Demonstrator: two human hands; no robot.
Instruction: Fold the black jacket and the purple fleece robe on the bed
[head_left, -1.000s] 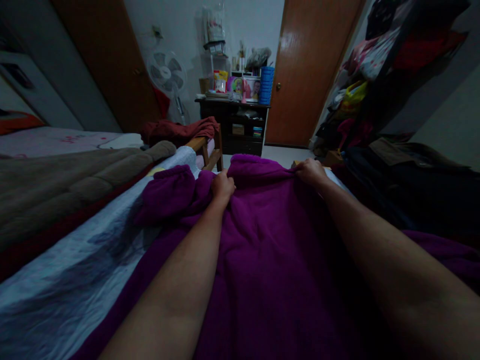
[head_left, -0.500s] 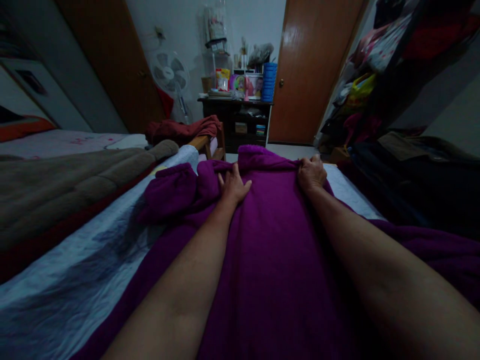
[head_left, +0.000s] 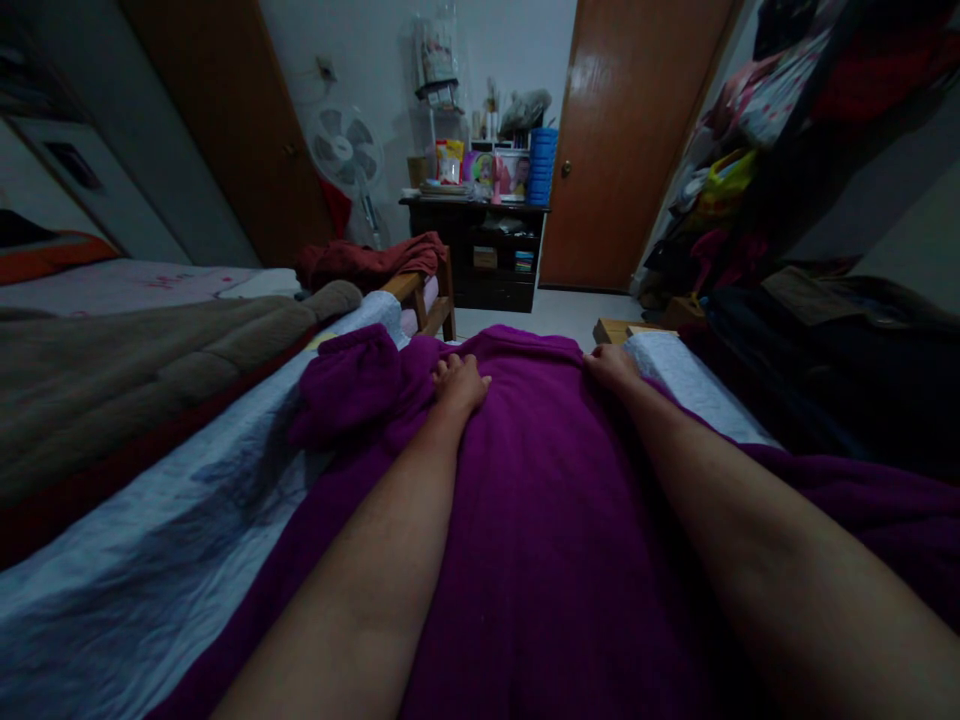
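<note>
A large purple garment [head_left: 540,480] is spread over the bed, its bunched sleeve [head_left: 356,370] lying at the left. On its upper left part rests my left hand [head_left: 459,382], fingers apart and slightly bent, pressing on the cloth. My right hand [head_left: 611,365] is closed on the garment's far right edge, with the fingertips pinching the fabric. Between the hands, the far edge of the cloth lies fairly flat.
A light patterned bed sheet [head_left: 187,540] shows at left beside a thick brown blanket [head_left: 150,370]. Dark clothes [head_left: 840,360] are piled at right. Beyond the bed stand a wooden bed frame [head_left: 442,300], a fan [head_left: 345,150] and a black cabinet [head_left: 442,235].
The raised, folded far edge of the garment has come down flatter. My right hand has moved slightly left and nearer; my left hand has drawn a little nearer, its fingers more bent.
</note>
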